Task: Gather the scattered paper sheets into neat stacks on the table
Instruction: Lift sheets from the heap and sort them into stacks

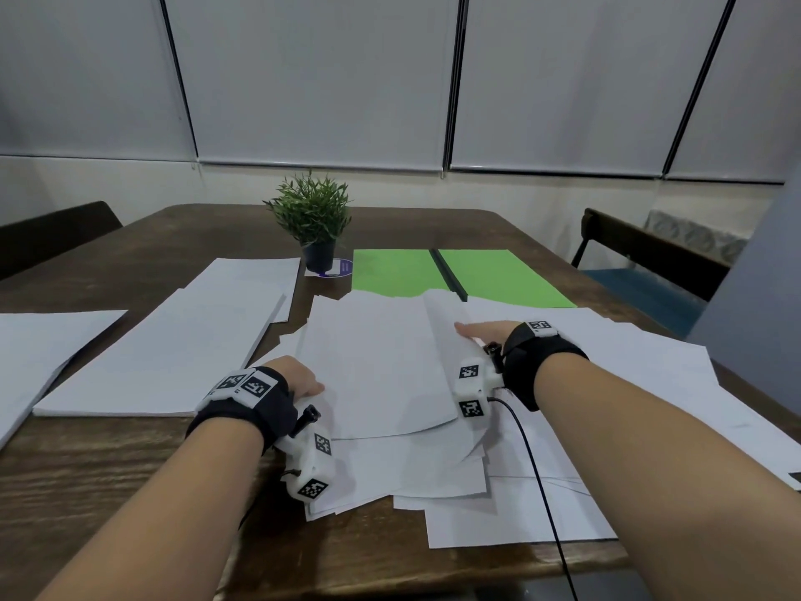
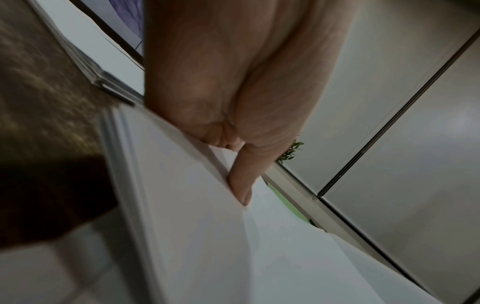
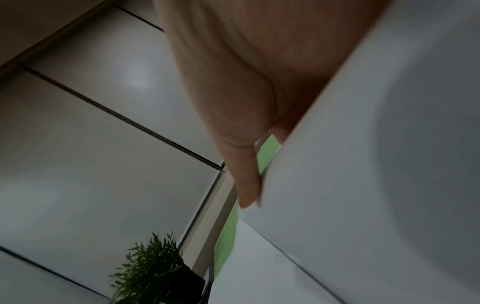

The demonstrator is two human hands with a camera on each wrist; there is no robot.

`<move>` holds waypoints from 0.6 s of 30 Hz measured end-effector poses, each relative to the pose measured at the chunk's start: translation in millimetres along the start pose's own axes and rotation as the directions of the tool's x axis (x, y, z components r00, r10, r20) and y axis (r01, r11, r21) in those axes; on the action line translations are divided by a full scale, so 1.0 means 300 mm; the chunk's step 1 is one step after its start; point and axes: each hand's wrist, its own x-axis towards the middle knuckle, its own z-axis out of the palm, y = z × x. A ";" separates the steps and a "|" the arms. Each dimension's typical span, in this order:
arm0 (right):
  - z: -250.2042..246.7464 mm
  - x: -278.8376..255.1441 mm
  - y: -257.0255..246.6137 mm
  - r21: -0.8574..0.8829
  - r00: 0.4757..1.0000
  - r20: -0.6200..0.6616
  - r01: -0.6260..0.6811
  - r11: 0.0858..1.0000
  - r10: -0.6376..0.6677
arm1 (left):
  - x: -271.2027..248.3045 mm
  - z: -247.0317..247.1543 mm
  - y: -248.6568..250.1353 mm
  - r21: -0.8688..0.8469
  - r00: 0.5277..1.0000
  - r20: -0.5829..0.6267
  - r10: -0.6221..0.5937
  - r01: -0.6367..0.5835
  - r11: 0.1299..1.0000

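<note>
A bundle of white sheets [image 1: 381,366] is lifted off the loose pile [image 1: 498,492] at the table's centre, bowed between both hands. My left hand [image 1: 303,379] grips its left edge, thumb on top and fingers under the paper [image 2: 202,216]. My right hand [image 1: 481,331] holds the right edge, where the paper [image 3: 363,185] curls upward against the palm, thumb [image 3: 249,185] pressed along the sheet. Two tidier white stacks [image 1: 173,353] lie to the left, and another sheet [image 1: 39,340] lies at the far left.
A small potted plant [image 1: 314,219] stands at the table's back centre beside a round sticker [image 1: 342,267]. An open green folder [image 1: 459,275] lies behind the pile. More white sheets [image 1: 650,375] spread to the right. Chairs [image 1: 641,249] flank the wooden table [image 1: 130,461].
</note>
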 end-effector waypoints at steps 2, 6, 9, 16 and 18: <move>-0.004 0.000 0.010 -0.059 1.000 0.019 -0.014 0.998 0.015 | 0.009 0.004 -0.004 -0.027 1.000 -0.014 -0.005 0.005 1.000; -0.006 0.015 0.011 -0.256 1.000 -0.023 -0.008 0.967 0.002 | 0.026 0.009 -0.010 -0.024 1.000 -0.017 -0.006 0.006 1.000; -0.009 0.012 0.003 -0.445 0.997 -0.073 -0.051 0.894 0.021 | 0.027 0.007 -0.009 -0.071 1.000 -0.028 -0.004 0.002 0.997; -0.054 0.011 -0.046 -0.601 0.942 -0.301 -0.068 0.797 -0.146 | 0.036 0.010 -0.013 -0.054 0.999 -0.036 0.004 -0.006 0.999; -0.092 -0.025 -0.098 -0.605 0.902 -0.355 -0.022 0.796 -0.245 | 0.045 0.015 -0.016 -0.059 0.999 -0.047 -0.009 0.006 0.998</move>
